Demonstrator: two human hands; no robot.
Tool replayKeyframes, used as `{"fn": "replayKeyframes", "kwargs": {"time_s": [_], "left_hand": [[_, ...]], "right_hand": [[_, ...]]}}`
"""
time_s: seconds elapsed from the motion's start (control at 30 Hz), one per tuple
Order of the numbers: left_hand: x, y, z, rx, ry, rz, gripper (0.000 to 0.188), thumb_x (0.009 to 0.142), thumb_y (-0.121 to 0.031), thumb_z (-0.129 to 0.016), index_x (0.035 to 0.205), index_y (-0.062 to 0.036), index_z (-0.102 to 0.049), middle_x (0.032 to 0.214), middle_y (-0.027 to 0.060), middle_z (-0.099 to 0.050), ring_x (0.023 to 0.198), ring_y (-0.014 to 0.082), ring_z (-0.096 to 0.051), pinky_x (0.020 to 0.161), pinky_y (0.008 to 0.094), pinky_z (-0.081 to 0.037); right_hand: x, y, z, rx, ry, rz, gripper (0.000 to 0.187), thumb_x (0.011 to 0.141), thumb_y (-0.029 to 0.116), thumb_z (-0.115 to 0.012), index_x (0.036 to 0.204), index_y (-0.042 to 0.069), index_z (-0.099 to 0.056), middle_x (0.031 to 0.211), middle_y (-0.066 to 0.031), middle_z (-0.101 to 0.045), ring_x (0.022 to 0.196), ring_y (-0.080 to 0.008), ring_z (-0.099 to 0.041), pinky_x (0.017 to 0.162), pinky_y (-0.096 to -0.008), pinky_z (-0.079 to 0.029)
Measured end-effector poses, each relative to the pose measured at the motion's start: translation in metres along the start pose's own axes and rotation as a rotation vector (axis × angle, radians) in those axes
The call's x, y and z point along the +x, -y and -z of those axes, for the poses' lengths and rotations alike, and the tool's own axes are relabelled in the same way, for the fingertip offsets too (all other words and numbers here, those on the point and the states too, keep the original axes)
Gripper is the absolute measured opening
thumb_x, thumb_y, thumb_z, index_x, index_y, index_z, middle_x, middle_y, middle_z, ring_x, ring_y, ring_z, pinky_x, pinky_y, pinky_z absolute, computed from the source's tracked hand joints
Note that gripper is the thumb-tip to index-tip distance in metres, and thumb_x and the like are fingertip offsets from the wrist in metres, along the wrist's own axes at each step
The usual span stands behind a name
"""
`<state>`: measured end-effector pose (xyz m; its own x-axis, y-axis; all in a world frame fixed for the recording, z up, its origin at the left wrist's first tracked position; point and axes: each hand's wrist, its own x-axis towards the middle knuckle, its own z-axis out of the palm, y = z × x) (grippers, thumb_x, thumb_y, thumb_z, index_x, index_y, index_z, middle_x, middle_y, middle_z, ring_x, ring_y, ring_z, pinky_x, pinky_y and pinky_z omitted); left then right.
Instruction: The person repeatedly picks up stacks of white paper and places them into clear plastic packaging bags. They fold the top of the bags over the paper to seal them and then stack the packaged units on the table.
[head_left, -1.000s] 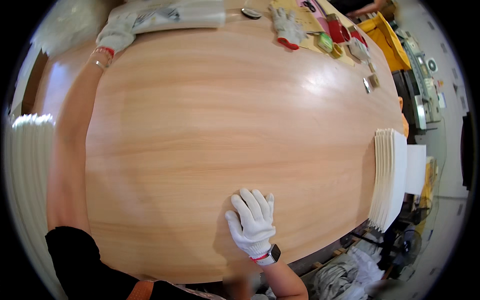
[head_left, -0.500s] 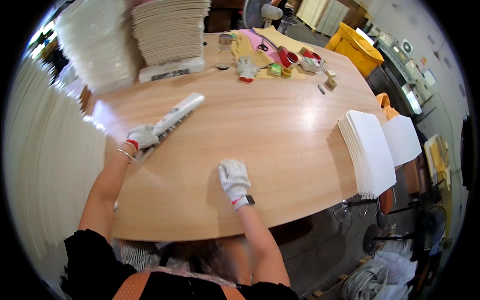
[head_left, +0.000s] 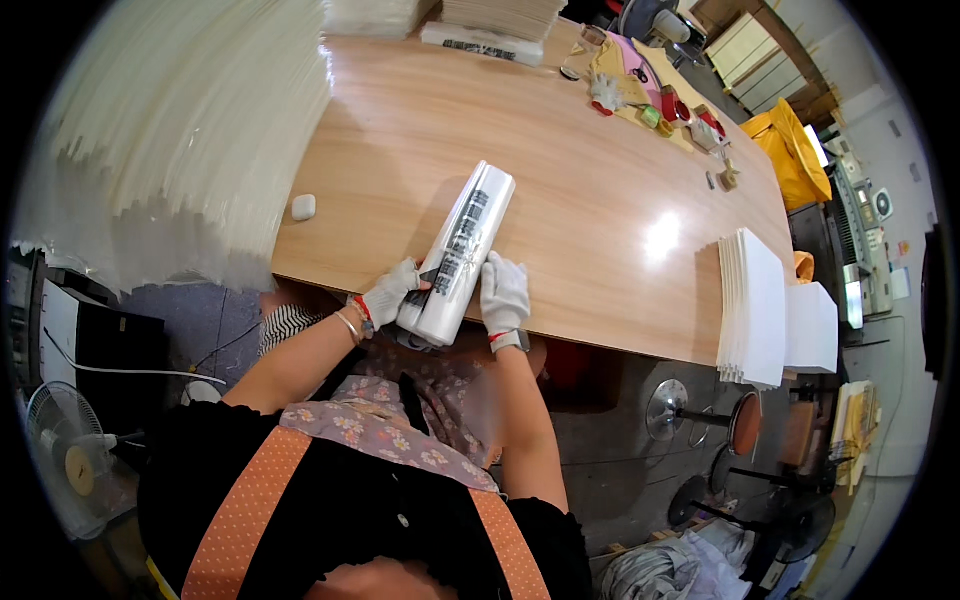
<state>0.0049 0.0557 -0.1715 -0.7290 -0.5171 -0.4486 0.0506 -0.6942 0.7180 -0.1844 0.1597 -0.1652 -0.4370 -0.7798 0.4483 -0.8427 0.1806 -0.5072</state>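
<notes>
A long pack of folded clear plastic bags (head_left: 462, 250) with dark printing lies slanted over the table's near edge, its lower end jutting past it. My left hand (head_left: 393, 294), in a white glove with bare fingertips, grips the pack's left side near that lower end, thumb on top. Along the pack's right side rests my right hand (head_left: 505, 293), also gloved. Its fingers are stretched out and lie close together; whether they touch the pack is hard to tell.
Tall stacks of translucent sheets (head_left: 190, 150) stand at the left. A small white case (head_left: 303, 207) sits near them. White sheets (head_left: 755, 305) are stacked at the right edge. Tape rolls (head_left: 675, 107), paper patterns and a spare glove (head_left: 606, 92) lie at the far right.
My left hand has brought the pack from the left of the table to the near edge. My right hand now lies beside it, its fingers straightened from a curl. The view has shifted.
</notes>
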Motion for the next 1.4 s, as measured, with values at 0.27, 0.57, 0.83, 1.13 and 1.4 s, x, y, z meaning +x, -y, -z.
{"fn": "replayKeyframes", "kwargs": {"time_s": [0.27, 0.57, 0.83, 1.13, 1.4], "left_hand": [[-0.022, -0.030, -0.041, 1.300, -0.322, -0.420, 0.037, 0.078, -0.018, -0.060, 0.109, -0.0022, -0.049, 0.112, 0.0184, -0.052, 0.097, 0.0379, -0.056, 0.084, 0.0415, -0.045], [-0.006, -0.031, -0.046, 1.451, -0.188, -0.592, 0.041, 0.076, -0.024, -0.068, 0.111, -0.0059, -0.054, 0.115, 0.0130, -0.051, 0.108, 0.0327, -0.051, 0.089, 0.0404, -0.045], [0.027, -0.028, -0.034, 1.404, -0.109, -0.874, 0.011, 0.080, -0.015, -0.061, 0.085, -0.0047, -0.063, 0.091, 0.0130, -0.059, 0.091, 0.0304, -0.057, 0.080, 0.0396, -0.047], [0.007, -0.007, -0.011, 0.969, -0.212, -0.555, 0.013, 0.086, -0.013, -0.055, 0.087, -0.0006, -0.058, 0.089, 0.0178, -0.060, 0.083, 0.0332, -0.058, 0.074, 0.0372, -0.047], [0.001, -0.009, -0.026, 0.891, -0.275, -0.470, 0.016, 0.089, -0.019, -0.051, 0.096, -0.0059, -0.057, 0.090, 0.0177, -0.062, 0.085, 0.0305, -0.061, 0.075, 0.0367, -0.047]], "right_hand": [[-0.015, -0.002, -0.011, 0.081, 0.044, -0.093, 0.037, 0.094, 0.027, -0.048, 0.122, 0.004, -0.057, 0.113, -0.0137, -0.062, 0.106, -0.0319, -0.055, 0.105, -0.0463, -0.033], [-0.015, 0.002, -0.015, 0.053, 0.050, -0.028, 0.036, 0.092, 0.025, -0.049, 0.121, 0.004, -0.057, 0.109, -0.0137, -0.063, 0.105, -0.0311, -0.055, 0.105, -0.0509, -0.031], [-0.013, 0.008, -0.017, 0.048, 0.031, -0.016, 0.034, 0.092, 0.023, -0.050, 0.117, 0.003, -0.060, 0.111, -0.0144, -0.063, 0.106, -0.0309, -0.056, 0.105, -0.0481, -0.032], [-0.014, 0.008, -0.017, 0.037, 0.029, -0.025, 0.033, 0.091, 0.024, -0.051, 0.114, 0.002, -0.062, 0.108, -0.0139, -0.064, 0.104, -0.0293, -0.057, 0.106, -0.0476, -0.032], [0.001, 0.016, -0.023, 0.084, 0.213, -0.213, 0.060, 0.088, 0.040, -0.054, 0.133, 0.002, -0.043, 0.128, -0.0184, -0.051, 0.123, -0.0321, -0.043, 0.111, -0.0472, -0.019]]}}
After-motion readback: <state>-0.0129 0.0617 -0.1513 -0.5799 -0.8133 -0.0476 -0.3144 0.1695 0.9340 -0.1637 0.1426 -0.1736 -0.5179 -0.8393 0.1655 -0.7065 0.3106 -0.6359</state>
